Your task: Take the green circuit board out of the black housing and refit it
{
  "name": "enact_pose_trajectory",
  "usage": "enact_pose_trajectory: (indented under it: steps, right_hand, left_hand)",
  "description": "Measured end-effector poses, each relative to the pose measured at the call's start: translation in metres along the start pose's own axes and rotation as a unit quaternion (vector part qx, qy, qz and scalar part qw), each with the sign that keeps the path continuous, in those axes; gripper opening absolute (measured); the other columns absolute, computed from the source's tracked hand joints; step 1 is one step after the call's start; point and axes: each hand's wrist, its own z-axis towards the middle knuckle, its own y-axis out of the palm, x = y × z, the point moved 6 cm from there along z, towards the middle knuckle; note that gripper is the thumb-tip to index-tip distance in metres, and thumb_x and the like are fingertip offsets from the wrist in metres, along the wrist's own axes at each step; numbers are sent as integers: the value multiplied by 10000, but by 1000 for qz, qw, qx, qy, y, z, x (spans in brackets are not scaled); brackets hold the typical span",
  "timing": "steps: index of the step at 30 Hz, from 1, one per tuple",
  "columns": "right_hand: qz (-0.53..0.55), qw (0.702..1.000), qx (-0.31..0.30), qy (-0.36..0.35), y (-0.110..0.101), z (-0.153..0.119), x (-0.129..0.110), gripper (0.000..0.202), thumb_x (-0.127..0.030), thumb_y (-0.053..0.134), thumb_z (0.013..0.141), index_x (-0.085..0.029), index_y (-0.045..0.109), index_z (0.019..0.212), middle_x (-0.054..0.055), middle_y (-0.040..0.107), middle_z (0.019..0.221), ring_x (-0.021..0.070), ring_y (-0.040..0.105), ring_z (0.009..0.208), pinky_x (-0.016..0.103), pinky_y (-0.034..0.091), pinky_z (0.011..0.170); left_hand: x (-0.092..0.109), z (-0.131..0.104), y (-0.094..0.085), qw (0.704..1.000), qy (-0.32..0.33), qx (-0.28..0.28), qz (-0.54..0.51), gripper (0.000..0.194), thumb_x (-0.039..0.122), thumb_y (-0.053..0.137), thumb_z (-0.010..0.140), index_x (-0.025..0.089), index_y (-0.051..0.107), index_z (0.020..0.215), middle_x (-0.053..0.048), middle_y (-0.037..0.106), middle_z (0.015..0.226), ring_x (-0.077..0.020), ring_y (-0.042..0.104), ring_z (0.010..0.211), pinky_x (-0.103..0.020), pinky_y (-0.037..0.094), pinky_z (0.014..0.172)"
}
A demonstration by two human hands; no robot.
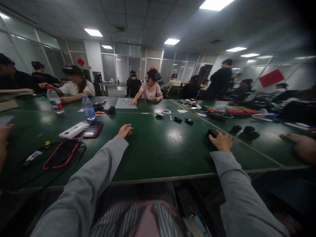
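Note:
My left hand (125, 130) hovers over or rests on the green table, its fingers loosely bent and apart, with nothing in them. To its left lies a phone in a dark red case (93, 129), not touched. My right hand (223, 141) is wrapped round a small black box-like object (211, 133) on the right part of the table. The fingers cover much of it, so its kind is unclear. Ahead, between the hands, are several small black items (177, 119), a small silver wrench-shaped piece (171, 118) and a white ring (166, 111).
Two water bottles (89, 107), a white device (73, 130) and a corded pink-rimmed phone case (62, 154) stand or lie on the left. Dark lumps (251, 132) sit right of my right hand. A person's hand (300, 144) reaches in at the right; another person sits opposite.

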Motion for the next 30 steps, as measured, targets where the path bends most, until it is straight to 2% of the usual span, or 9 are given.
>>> enact_pose_trajectory:
  steps: [3,6,11,15,18,22,25,28,30]
  right_hand:
    - [10,999,-36,28,3,-3,-1,594,-437,542,745,-186,513,1282,247,523,1101,392,494,1063,516,420,732]
    - [21,1000,-10,15,-6,-14,-36,539,-387,496,792,-157,508,1279,235,517,1106,362,490,1067,486,434,761]
    - [102,980,19,-172,-22,-73,-184,538,-317,453,853,-139,404,1358,204,468,1204,313,423,1130,439,406,885]
    - [265,910,-58,-315,-19,-150,-309,527,-288,453,860,-173,394,1371,164,457,1232,301,394,1160,459,365,970]
    - [374,852,-114,-347,-21,-202,-363,603,-276,495,838,-204,315,1410,133,455,1260,287,373,1198,467,340,1017]
    - [447,803,-148,-366,-29,-241,-389,653,-305,599,777,-215,338,1369,103,424,1324,262,359,1243,457,298,1069]
    - [514,767,-175,-340,-30,-245,-392,647,-413,676,711,-177,428,1260,120,458,1279,247,411,1208,425,312,1064]
    - [604,733,-252,-185,-14,-231,-386,526,-553,569,764,-179,473,1121,94,544,1115,197,528,1053,379,419,962]
    - [642,676,-355,-61,2,-228,-383,466,-600,487,800,-198,479,1034,54,578,978,168,583,903,355,494,836]
  left_hand:
    - [1,0,0,1000,-9,1,-6,329,282,652,759,156,559,1049,-88,664,957,-69,589,534,-188,449,479]
    - [0,-3,7,999,-32,-3,-44,354,300,655,760,167,549,1070,-97,653,996,-79,606,553,-204,462,503]
    - [1,-11,44,987,-71,-53,-134,485,351,690,731,197,501,1150,-122,603,1109,-164,670,745,-313,532,690]
    - [1,-15,76,981,-97,-55,-159,666,408,704,709,281,390,1282,-127,516,1245,-177,669,806,-322,533,723]
    - [2,-12,84,981,-81,-44,-170,691,428,686,722,358,346,1320,-75,542,1227,-143,654,777,-297,527,694]
    - [3,-4,60,970,-32,40,-237,495,298,692,734,249,501,1188,-40,631,1015,-116,627,767,-245,511,693]
    - [1,0,43,956,-41,68,-284,391,263,706,711,200,566,1070,-17,641,850,-111,622,701,-231,503,658]
    - [6,0,43,947,-53,32,-317,409,283,705,711,208,562,1087,-20,651,824,-128,637,699,-247,505,648]
    - [12,-4,47,943,-50,2,-329,435,268,701,716,218,552,1122,-32,663,859,-142,649,743,-259,508,673]
